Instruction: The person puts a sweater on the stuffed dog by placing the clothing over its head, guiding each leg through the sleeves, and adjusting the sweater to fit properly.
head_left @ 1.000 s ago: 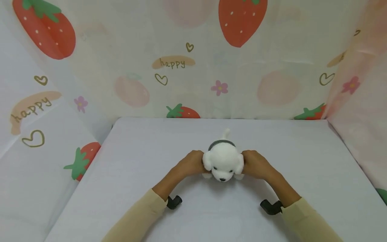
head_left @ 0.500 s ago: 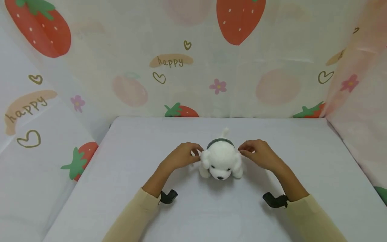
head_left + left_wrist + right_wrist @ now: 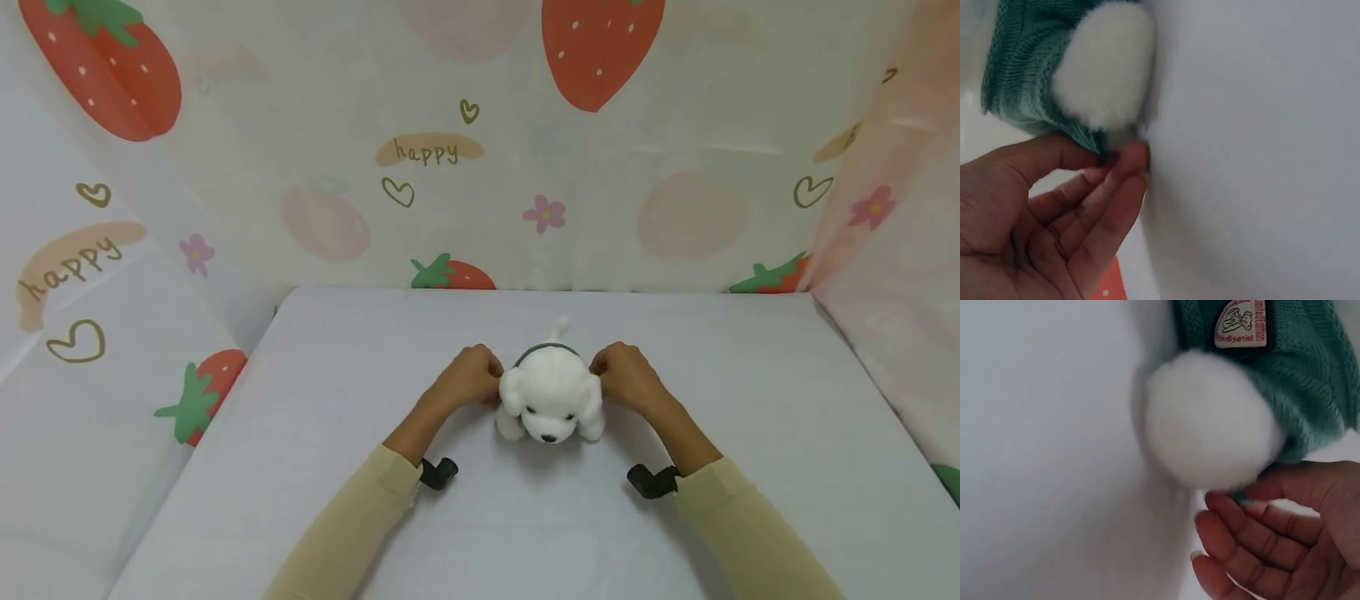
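Note:
A white plush dog (image 3: 551,398) stands on the table, facing the head camera, its tail up behind. It wears a green knitted sweater (image 3: 1310,381) with a printed label (image 3: 1242,324); mostly hidden in the head view, only a thin dark band shows behind its head. At the dog's side on the left of the head view, my left hand (image 3: 472,377) pinches the sweater's lower edge between thumb and fingers, beside a furry white leg (image 3: 1110,69). On the opposite side my right hand (image 3: 627,377) pinches the hem likewise, close under another round white leg (image 3: 1207,419).
The table (image 3: 375,350) has a smooth white cover. Strawberry-print cloth (image 3: 600,150) hangs along the back and both sides. A black wrist mount (image 3: 438,473) juts from the left sleeve, and a similar mount (image 3: 652,482) from the right.
Half a second ago both hands had their fingers spread apart at the dog's sides; now they close in on the sweater's edge. A second ago the hands were lower, pressed in behind the ears.

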A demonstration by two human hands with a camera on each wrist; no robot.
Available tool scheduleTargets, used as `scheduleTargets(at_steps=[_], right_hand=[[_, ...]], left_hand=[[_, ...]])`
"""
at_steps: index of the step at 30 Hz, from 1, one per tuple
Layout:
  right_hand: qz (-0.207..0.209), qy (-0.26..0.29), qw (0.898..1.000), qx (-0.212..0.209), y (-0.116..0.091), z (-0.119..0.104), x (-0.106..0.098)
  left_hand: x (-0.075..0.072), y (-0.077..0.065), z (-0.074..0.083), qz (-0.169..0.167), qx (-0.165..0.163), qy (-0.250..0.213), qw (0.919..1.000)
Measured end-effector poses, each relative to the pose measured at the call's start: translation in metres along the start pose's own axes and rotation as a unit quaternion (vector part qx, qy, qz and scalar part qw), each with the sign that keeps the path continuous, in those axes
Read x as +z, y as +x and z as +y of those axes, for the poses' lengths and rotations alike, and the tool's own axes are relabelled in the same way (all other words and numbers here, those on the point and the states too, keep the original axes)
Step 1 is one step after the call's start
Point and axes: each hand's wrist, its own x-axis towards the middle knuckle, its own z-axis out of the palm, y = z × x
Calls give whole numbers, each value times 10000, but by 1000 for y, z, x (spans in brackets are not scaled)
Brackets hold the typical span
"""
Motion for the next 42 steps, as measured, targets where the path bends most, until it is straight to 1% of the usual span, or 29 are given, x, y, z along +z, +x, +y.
scheduleTargets(at_steps=[3, 5, 6, 8, 10, 12, 15, 17, 18, 20, 23, 25, 27, 28, 30, 32, 33, 34, 35, 37, 38, 40, 42], right_hand=[[-66, -77, 9996, 254, -2, 3, -6], [-159, -74, 9994, 310, -2, 6, -9], [-200, -59, 9995, 223, -1, 7, -10], [-241, -8, 9997, -2, 0, 9, -9], [-175, 98, 9995, -250, 1, 9, -7], [30, 167, 9980, -604, 3, 7, -4], [385, 110, 9933, -1086, 5, 2, 2], [518, -137, 9885, -1416, 5, -2, 4], [565, -332, 9862, -1520, 5, -3, 6], [624, -772, 9814, -1640, 4, -6, 8], [751, -1423, 9710, -1766, 2, -11, 9], [836, -1760, 9648, -1767, 1, -15, 7], [895, -1962, 9601, -1782, 1, -18, 5], [897, -2012, 9588, -1796, 1, -19, 5], [838, -1947, 9620, -1719, 2, -20, 5], [754, -1771, 9670, -1668, 3, -17, 6], [703, -1628, 9705, -1632, 2, -15, 6], [658, -1452, 9743, -1590, 1, -12, 6], [637, -1287, 9778, -1523, -1, -10, 6], [734, -973, 9819, -1453, -8, -6, 5], [810, -788, 9831, -1440, -13, -5, 5], [960, -422, 9831, -1500, -26, -4, 5], [975, -102, 9825, -1581, -40, -5, 6]], left_hand=[[-6, -2, 1, 219, -314, 503, 9980], [-9, -2, 1, 259, -373, 708, 9965], [-9, -2, 2, 227, -350, 691, 9967], [-8, -1, 3, 105, -186, 574, 9981], [-6, -1, 6, 67, 81, 408, 9991], [-4, -1, 9, 137, 390, 208, 9989], [0, 2, 13, 369, 943, 177, 9947], [3, 4, 16, 420, 1220, 338, 9911], [4, 5, 17, 433, 1309, 506, 9891], [7, 5, 19, 444, 1412, 766, 9860], [9, 3, 20, 563, 1552, 1307, 9776], [10, 3, 22, 680, 1568, 1700, 9705], [10, 3, 25, 750, 1540, 2071, 9632], [10, 4, 27, 756, 1440, 2179, 9623], [11, 6, 29, 716, 1168, 2058, 9690], [12, 7, 29, 613, 961, 1729, 9783], [12, 7, 28, 538, 918, 1600, 9814], [12, 7, 27, 448, 919, 1509, 9833], [12, 6, 27, 337, 968, 1510, 9832], [10, 2, 25, 234, 1098, 1656, 9798], [9, -2, 24, 252, 1127, 1692, 9788], [7, -12, 22, 442, 1140, 1600, 9795], [6, -25, 20, 690, 1040, 1128, 9858]])
